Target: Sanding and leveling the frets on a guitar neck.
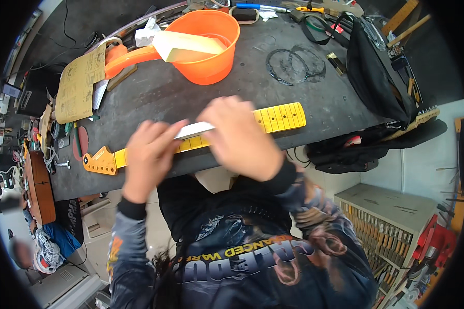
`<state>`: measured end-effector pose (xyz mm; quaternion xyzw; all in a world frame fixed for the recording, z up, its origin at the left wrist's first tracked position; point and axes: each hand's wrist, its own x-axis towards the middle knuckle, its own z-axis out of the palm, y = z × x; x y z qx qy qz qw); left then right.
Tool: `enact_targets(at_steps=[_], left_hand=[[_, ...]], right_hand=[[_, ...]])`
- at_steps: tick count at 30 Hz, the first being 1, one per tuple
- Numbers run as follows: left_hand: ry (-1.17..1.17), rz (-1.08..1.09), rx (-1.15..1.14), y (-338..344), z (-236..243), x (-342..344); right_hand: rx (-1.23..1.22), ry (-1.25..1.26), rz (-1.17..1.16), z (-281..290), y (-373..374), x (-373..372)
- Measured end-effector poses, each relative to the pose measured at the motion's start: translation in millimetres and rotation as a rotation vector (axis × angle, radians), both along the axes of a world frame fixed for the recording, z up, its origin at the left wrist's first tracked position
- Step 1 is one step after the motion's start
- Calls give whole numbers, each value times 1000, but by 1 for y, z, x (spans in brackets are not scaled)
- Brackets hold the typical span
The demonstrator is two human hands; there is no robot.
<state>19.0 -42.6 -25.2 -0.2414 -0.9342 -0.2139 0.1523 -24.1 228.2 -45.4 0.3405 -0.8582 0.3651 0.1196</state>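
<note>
A yellow guitar neck [281, 117] with dot inlays lies across the dark bench, its orange headstock [100, 161] at the left. My left hand [152, 154] grips the left end of a white straight bar [193, 129] lying along the fretboard, fingertips on top of it. My right hand [242, 136] is closed on the bar's right end, bent over the neck and slightly blurred. The bar's underside and part of the fretboard are hidden by my hands.
An orange bucket [206, 72] holding a pale block stands behind the neck. Brown paper [75, 87] and tools lie left, a black bag [371, 82] right. An acoustic guitar [38, 188] and another person [23, 252] are at left, a tool cabinet [376, 201] at lower right.
</note>
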Motion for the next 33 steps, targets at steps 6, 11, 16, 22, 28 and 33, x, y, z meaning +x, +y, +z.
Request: enact_targets(at_steps=[6, 11, 16, 22, 28, 33], left_hand=[[232, -85, 142, 198, -28, -54], [177, -80, 61, 126, -21, -38], [17, 71, -31, -74, -1, 23], [-37, 91, -35, -86, 3, 30], [176, -89, 55, 133, -18, -32], [-105, -108, 456, 124, 16, -27]], right_hand=[[26, -235, -133, 19, 200, -36], [28, -236, -12, 16, 138, -34], [81, 130, 8, -8, -81, 11], [21, 146, 19, -8, -95, 17], [212, -120, -67, 28, 141, -18], [-303, -353, -205, 86, 205, -27]])
